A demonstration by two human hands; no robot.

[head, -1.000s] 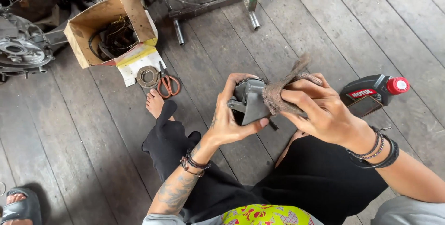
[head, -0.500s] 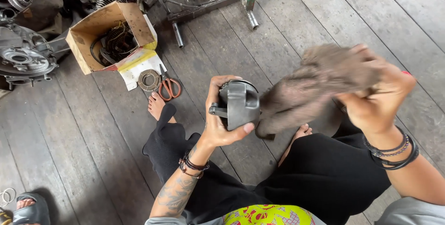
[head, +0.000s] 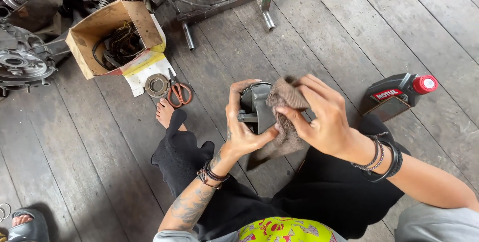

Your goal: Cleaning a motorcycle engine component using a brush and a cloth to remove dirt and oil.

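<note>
Left hand wraps around a grey metal engine part, fingers curled over its top, thumb under it; firm grip, held above the lap. Right hand is closed on a brown rag, pressing it against the part's right side. To wipe well: left hand should hold the part rigid and rotate it to expose dirty faces, while the rag stays bunched under the fingertips with pressure into recesses. Rag tail hangs loose, could snag. On the wooden floor: black oil bottle with red cap to the right, orange-handled scissors and cardboard box to the left.
</note>
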